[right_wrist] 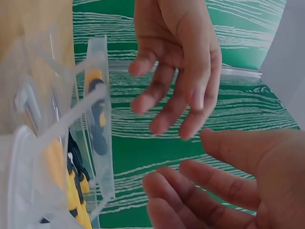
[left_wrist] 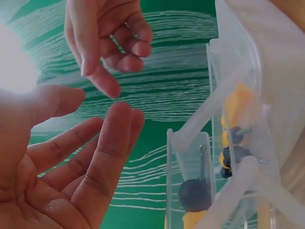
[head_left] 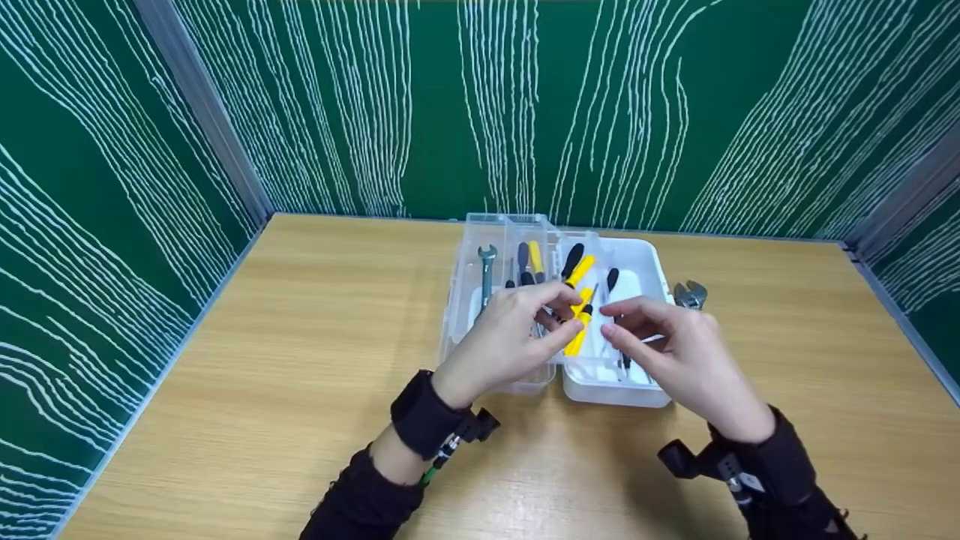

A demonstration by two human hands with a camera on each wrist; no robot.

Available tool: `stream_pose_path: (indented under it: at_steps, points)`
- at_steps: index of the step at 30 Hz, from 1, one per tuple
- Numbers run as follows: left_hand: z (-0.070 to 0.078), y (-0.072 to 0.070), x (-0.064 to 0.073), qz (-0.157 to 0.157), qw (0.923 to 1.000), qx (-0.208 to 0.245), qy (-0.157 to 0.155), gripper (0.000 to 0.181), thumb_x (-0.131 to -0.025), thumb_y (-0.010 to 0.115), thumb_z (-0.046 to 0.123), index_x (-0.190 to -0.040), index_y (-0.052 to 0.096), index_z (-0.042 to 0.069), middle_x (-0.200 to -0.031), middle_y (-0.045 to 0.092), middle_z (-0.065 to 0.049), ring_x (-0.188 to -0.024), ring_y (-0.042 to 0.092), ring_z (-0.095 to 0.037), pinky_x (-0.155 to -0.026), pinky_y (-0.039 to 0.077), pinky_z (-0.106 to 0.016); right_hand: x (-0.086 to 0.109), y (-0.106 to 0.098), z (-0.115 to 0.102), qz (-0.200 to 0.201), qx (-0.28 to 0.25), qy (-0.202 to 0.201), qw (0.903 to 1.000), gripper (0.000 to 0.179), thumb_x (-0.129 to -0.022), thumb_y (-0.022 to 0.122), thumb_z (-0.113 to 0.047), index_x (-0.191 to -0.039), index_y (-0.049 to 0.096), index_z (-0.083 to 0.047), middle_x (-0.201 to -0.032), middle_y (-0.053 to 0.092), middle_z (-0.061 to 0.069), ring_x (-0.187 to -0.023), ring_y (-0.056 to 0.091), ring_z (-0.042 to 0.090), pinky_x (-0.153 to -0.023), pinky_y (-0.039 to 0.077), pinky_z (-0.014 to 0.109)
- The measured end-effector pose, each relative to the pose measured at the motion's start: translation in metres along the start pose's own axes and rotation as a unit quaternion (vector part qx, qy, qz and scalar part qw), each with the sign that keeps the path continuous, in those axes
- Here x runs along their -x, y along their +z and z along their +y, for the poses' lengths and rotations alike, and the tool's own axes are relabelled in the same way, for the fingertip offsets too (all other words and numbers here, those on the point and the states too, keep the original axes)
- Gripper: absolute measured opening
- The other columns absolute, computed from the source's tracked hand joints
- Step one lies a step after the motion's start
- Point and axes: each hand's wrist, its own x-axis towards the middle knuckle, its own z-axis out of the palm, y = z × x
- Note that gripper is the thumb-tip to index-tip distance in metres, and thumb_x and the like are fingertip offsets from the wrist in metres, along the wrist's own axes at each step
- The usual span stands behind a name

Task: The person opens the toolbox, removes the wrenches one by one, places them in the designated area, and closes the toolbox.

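Note:
Both hands hover over an opened toolbox with a white base (head_left: 615,394) and clear plastic trays (head_left: 459,330). My left hand (head_left: 510,337) is above the trays, its fingers loosely bent and nothing in them. Facing it, my right hand (head_left: 675,345) hangs over the white base, likewise with nothing in its fingers. In the left wrist view, a gap shows between the left hand (left_wrist: 71,171) and right hand (left_wrist: 107,38). Below them lie yellow-and-black screwdrivers (head_left: 579,334) and a black-handled tool (head_left: 574,257). An open-end wrench (head_left: 487,274) lies in the left tray.
An adjustable wrench (head_left: 690,295) sits against the right side of the toolbox. The wooden table (head_left: 322,315) extends on both sides. Green panels (head_left: 435,112) with white wavy lines enclose its back and sides.

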Motion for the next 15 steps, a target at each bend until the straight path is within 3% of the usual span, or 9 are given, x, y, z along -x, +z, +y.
stream_pose_path:
  at_steps: [9,15]
  points:
    - [-0.004,0.001,-0.003,0.006,0.9997,-0.008,-0.024,0.022,-0.104,0.072,0.017,-0.123,0.073,0.007,-0.120,0.078,-0.010,-0.096,0.073,-0.015,-0.087,0.062,-0.018,0.002,0.013,-0.008,-0.026,0.000,-0.005,0.9996,0.024,-0.102,0.077,-0.027,-0.119,0.079,-0.010,-0.090,0.077,-0.003,-0.078,0.069,0.011,-0.073,0.060,0.020]
    - [-0.007,-0.004,-0.008,0.016,0.9968,-0.033,-0.071,0.020,-0.104,0.073,0.018,-0.122,0.074,0.010,-0.115,0.079,-0.005,-0.089,0.070,-0.013,-0.083,0.060,-0.017,0.004,0.018,-0.011,-0.050,-0.018,0.004,0.9986,0.027,-0.102,0.076,-0.030,-0.121,0.078,-0.010,-0.095,0.078,-0.002,-0.081,0.070,0.012,-0.076,0.061,0.020]
